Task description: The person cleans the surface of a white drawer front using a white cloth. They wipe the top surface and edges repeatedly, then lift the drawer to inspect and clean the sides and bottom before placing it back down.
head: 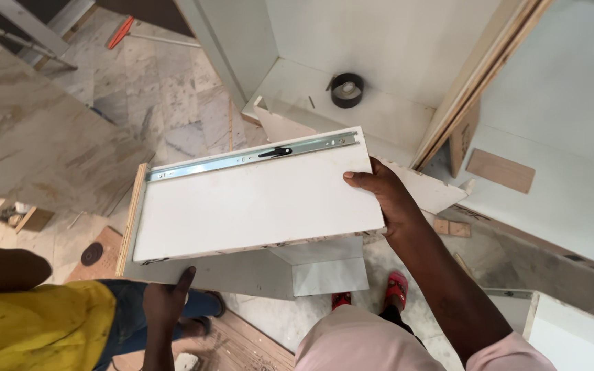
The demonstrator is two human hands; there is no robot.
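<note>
so both hands on the white drawer box [256, 199]: right hand [379, 192] fingers pinching its edge, left hand [166, 299] fingers pressed together underneath, w/ metal slide rail [252, 156] just beyond.

The drawer [256, 203] in the middle is white on its broad face, with a pale tan plywood edge along its left end and a silver metal rail [252, 156] carrying a small black clip along its far edge. The floor [29, 130] is beige marble with brown and grey veins. At far centre a black tape roll [347, 90] lies on the white cabinet shelf [379, 113]. A light brown wooden offcut [500, 170] rests on the white panel [558, 199] at right. Near centre, the slippers [397, 288] are bright red. At near left, another person wears a yellow shirt [36, 323] and blue jeans [128, 319].
</note>
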